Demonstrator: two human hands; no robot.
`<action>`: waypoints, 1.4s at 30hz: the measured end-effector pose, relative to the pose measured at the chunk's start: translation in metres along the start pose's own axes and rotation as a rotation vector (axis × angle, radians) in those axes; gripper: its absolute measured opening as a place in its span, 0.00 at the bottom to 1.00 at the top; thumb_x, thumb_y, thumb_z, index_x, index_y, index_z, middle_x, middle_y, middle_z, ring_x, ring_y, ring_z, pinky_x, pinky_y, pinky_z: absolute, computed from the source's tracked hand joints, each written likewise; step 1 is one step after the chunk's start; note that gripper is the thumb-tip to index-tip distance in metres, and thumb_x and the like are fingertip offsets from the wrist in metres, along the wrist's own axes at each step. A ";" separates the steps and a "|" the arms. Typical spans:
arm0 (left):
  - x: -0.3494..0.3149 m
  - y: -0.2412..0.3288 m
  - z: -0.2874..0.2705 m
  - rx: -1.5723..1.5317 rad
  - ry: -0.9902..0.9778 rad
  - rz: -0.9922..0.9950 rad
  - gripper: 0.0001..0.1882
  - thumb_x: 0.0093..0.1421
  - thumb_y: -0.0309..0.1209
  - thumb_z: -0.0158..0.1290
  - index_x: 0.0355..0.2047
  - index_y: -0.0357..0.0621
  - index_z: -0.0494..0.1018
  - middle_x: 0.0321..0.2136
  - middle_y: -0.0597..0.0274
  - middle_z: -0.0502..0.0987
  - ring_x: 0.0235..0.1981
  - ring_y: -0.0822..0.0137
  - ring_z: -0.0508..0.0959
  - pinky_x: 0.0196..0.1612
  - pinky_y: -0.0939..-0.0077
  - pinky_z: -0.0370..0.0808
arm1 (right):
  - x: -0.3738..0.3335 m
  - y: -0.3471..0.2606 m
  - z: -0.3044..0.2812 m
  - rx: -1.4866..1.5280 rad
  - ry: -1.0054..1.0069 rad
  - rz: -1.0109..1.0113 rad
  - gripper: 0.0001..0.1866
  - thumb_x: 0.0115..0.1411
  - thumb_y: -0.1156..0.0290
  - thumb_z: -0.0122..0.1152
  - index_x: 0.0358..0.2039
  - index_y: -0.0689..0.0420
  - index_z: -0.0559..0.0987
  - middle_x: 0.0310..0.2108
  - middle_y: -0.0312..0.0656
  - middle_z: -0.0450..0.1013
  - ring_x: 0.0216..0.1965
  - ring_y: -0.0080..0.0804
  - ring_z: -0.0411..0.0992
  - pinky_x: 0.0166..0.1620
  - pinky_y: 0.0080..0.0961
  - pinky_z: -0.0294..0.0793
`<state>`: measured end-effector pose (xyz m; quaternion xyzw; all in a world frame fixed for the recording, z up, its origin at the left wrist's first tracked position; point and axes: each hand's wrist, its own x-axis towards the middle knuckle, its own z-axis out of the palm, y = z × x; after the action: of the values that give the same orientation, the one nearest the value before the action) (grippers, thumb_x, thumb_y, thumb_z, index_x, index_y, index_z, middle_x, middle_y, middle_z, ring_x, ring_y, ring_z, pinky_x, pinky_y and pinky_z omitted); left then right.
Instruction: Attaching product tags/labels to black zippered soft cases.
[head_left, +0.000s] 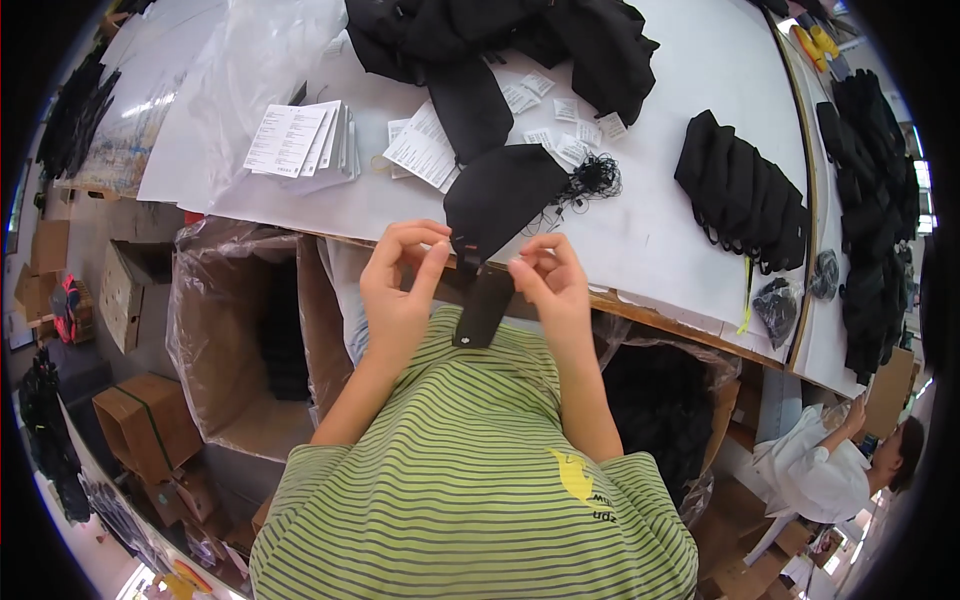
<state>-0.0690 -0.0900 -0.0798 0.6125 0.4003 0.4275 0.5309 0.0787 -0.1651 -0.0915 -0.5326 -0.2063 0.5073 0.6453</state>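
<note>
Left hand (402,285) and right hand (558,285) are forming pinches — grip unclear — beside a black tag (485,308) hanging below black cloth (508,190) on the counter (645,190), probably light, stiffish, best held by its sides.

Table (690,70): white, brown-edged
Cord tangle (597,178): black
Small labels (565,110): white, just behind the tangle
Fabric heap (600,55): black, beyond the tangle
Card stack (288,140): white, well left of the tangle
Pouch row (742,190): black, right of the tangle
</note>
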 end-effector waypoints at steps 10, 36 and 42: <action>-0.005 0.021 0.001 -0.246 -0.178 -0.247 0.05 0.56 0.22 0.56 0.33 0.36 0.75 0.23 0.74 0.71 0.24 0.85 0.64 0.27 0.90 0.59 | -0.003 -0.019 -0.019 0.007 -0.095 -0.127 0.06 0.55 0.81 0.60 0.33 0.59 0.73 0.29 0.37 0.74 0.35 0.22 0.73 0.36 0.14 0.66; -0.007 0.031 0.011 -0.082 -0.431 -0.269 0.05 0.54 0.25 0.57 0.30 0.38 0.73 0.16 0.76 0.58 0.18 0.83 0.54 0.23 0.85 0.53 | -0.016 -0.019 -0.003 0.076 -0.052 -0.155 0.07 0.61 0.75 0.57 0.38 0.59 0.71 0.22 0.34 0.70 0.21 0.15 0.65 0.24 0.12 0.60; -0.007 0.030 0.013 -0.089 -0.428 -0.284 0.05 0.53 0.24 0.57 0.30 0.38 0.73 0.16 0.76 0.58 0.18 0.82 0.54 0.23 0.85 0.53 | -0.017 -0.019 -0.001 0.037 -0.080 -0.189 0.07 0.60 0.76 0.58 0.38 0.59 0.71 0.23 0.33 0.69 0.20 0.14 0.62 0.24 0.12 0.59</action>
<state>-0.0580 -0.1036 -0.0514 0.6029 0.3416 0.2266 0.6844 0.0808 -0.1789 -0.0702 -0.4781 -0.2719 0.4689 0.6911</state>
